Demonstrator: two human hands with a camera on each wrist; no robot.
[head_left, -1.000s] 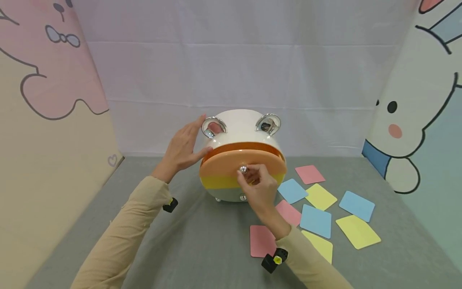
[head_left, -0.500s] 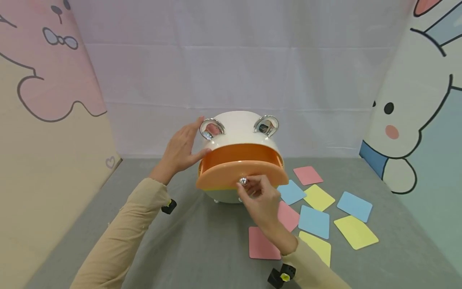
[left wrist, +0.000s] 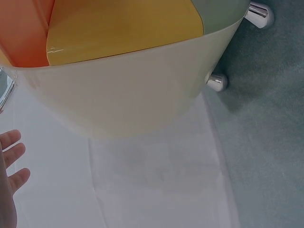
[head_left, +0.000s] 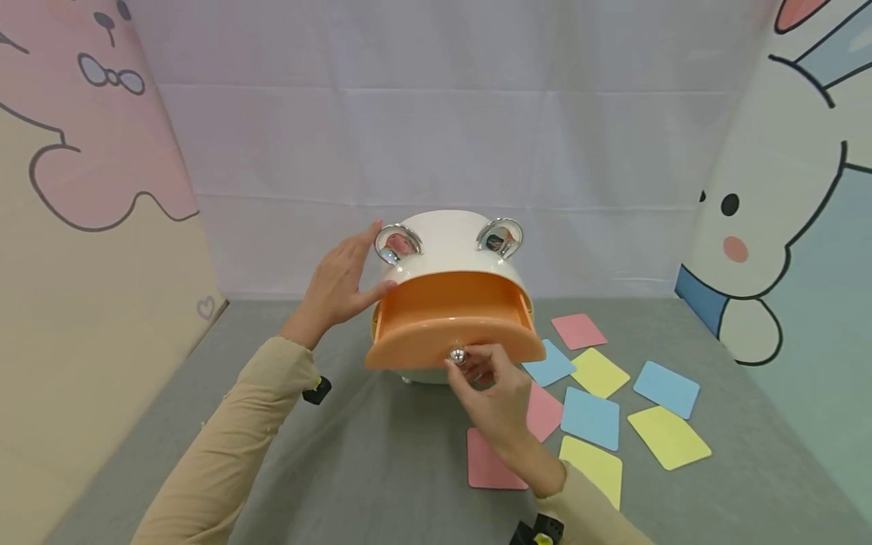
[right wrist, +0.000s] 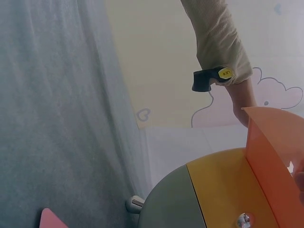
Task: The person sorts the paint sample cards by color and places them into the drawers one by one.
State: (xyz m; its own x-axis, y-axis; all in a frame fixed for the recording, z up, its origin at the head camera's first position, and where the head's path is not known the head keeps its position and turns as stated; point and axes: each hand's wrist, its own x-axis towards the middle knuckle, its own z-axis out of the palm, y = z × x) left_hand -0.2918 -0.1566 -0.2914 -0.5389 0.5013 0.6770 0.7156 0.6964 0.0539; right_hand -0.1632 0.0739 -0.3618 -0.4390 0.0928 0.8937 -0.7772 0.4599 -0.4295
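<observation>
A rounded white drawer box with two shiny chrome ears stands on the grey cloth. Its upper orange drawer is pulled well out, tipping slightly downward, and the part of its inside that I can see is bare. My right hand pinches the silver knob on that drawer's front between thumb and fingers. Against the box's left side and ear, my left hand rests with fingers extended. A yellow drawer below stays closed, seen in both wrist views, above a green section.
Pink, blue and yellow cards lie spread right of the box, among them a blue card and a yellow card. A pink card is beside my right forearm. A white cloth wall rises behind.
The orange drawer has slid out toward me, from a narrow gap to wide open, with my right hand moving down and nearer on its knob. My left hand has stayed against the box.
</observation>
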